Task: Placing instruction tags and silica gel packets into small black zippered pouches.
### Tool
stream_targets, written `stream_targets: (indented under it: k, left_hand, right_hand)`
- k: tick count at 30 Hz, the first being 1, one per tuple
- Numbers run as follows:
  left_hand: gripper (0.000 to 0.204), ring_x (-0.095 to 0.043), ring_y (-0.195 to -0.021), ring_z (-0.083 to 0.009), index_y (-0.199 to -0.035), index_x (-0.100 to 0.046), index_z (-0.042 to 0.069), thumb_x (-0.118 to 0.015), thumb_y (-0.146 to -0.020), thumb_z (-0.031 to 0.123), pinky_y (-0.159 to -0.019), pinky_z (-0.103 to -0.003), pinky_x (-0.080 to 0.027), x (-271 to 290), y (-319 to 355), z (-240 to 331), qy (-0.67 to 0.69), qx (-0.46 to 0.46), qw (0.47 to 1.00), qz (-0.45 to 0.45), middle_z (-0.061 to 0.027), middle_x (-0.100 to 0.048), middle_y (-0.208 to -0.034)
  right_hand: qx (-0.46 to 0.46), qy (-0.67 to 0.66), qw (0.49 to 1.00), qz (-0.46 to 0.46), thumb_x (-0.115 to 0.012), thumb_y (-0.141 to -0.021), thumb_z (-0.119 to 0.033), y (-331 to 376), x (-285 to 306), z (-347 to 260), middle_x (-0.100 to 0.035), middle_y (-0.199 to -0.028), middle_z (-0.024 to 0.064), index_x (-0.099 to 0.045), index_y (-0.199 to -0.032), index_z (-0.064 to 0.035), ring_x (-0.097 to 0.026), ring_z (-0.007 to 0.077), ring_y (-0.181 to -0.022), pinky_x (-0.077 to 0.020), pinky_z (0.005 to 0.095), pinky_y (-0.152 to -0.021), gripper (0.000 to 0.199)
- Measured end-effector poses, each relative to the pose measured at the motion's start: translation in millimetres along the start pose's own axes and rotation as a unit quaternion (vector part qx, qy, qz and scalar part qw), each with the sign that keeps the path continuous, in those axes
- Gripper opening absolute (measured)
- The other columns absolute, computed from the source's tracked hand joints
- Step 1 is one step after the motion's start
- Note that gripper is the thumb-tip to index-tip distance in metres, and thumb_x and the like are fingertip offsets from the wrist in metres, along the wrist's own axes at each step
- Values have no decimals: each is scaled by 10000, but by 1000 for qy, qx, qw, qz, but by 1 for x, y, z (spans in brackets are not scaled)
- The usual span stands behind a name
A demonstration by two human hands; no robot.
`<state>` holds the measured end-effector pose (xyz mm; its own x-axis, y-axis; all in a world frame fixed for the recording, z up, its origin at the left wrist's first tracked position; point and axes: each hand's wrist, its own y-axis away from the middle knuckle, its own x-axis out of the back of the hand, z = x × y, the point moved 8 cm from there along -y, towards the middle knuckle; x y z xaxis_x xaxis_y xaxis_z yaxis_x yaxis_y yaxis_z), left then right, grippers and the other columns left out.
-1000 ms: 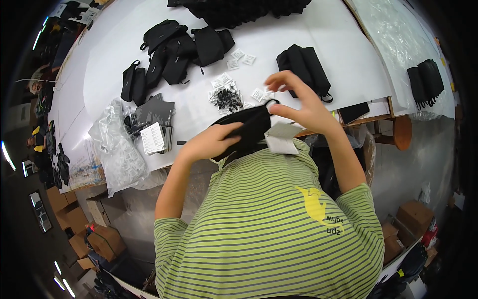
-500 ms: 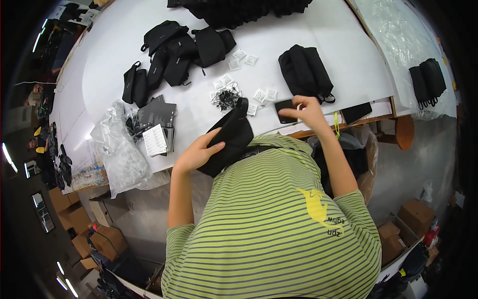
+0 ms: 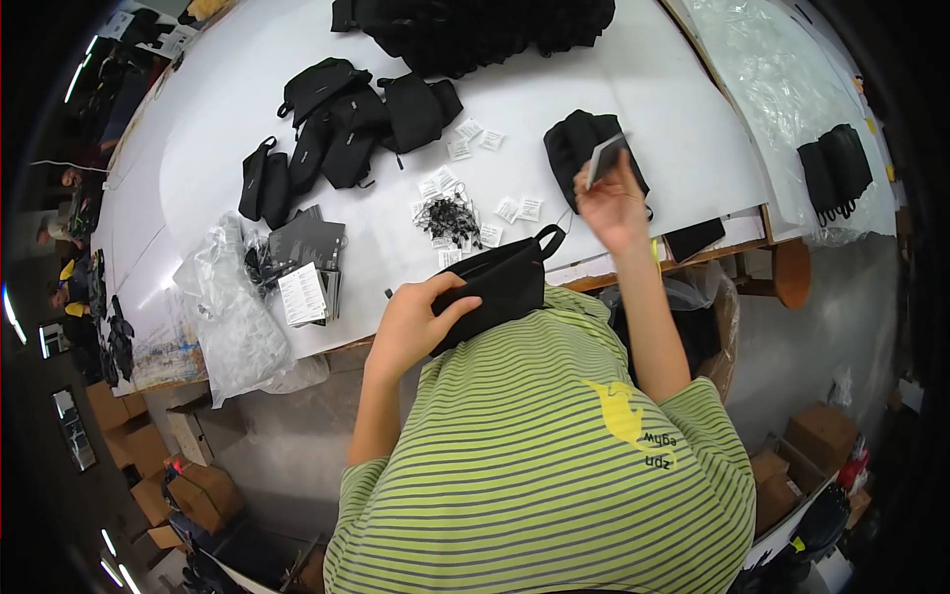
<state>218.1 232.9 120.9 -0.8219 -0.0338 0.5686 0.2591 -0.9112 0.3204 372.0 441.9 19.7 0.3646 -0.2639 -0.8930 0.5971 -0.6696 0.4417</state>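
My left hand (image 3: 418, 319) is closed on a black fabric pouch (image 3: 507, 293), which lies sideways against my shirt at the table's edge. A loop stands up at the pouch's right end. Raised to its right, my right hand (image 3: 616, 206) pinches a small dark card tag (image 3: 606, 158) with a pale edge. Behind that hand, and partly hidden by it, black pouches (image 3: 574, 139) lie side by side. Between my hands and the far pouches sits a tangle of black cords (image 3: 450, 220), with small white packets (image 3: 507, 208) scattered around it.
Several black pouches (image 3: 346, 129) are heaped at the far left, and a larger black pile (image 3: 475, 30) at the back. Nearer left are stacked cards (image 3: 303, 294) and a clear plastic bag (image 3: 233, 307). More pouches (image 3: 834, 173) rest at right; a stool (image 3: 791, 274) stands below.
My right hand has lifted the card off the table, up and to the right, and tilted it. My left hand has shifted right, turning the pouch from steep to nearly level.
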Motion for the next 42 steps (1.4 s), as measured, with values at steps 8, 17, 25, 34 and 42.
stream_targets:
  k: [8, 17, 25, 34, 42]
  left_hand:
    - [272, -575, -563, -248, -885, -636, 3, -683, -786, 252, -557, -313, -444, -9, -13, 15, 3, -36, 999, -27, -134, -634, -704]
    - [212, -550, -961, -278, -848, -659, 46, -703, -738, 221, -799, -361, -453, -9, -26, 19, -96, -137, 985, 28, -112, -609, -1046]
    - [168, -453, -1114, -315, -810, -637, 93, -722, -685, 164, -946, -396, -351, -31, -32, 48, -185, -353, 911, 103, -40, -527, -1216]
    - [168, -560, -821, -204, -901, -655, 50, -655, -800, 184, -803, -335, -428, -42, -140, -55, 211, -83, 972, -66, -65, -632, -789]
    - [298, -516, -971, -305, -949, -613, 59, -719, -708, 198, -856, -381, -412, -1, -200, -149, -205, -18, 947, 246, -122, -580, -908]
  right_hand:
    - [-62, 66, 996, 3, -503, -917, -321, -17, 2, 50, -231, -480, -31, -604, -930, -62, -213, 88, -422, -223, 232, -444, 279]
    - [251, 579, 775, -25, -680, -836, -203, 23, -72, 2, -352, -487, -108, -544, -559, -80, -238, -3, -438, -164, 219, -410, 332]
    - [105, 900, 366, -211, -642, -772, -420, 55, -55, 65, -596, -571, 98, -723, -754, -130, -553, 278, -527, -428, 353, -520, 302]
    - [-6, 891, 405, -205, -744, -704, -344, 58, -34, 54, -569, -569, 82, -695, -865, -41, -492, 188, -487, -372, 304, -495, 347]
    - [-50, 894, 399, -196, -724, -690, -342, 62, -21, 55, -634, -673, 111, -704, -856, -45, -581, 233, -578, -447, 326, -572, 341]
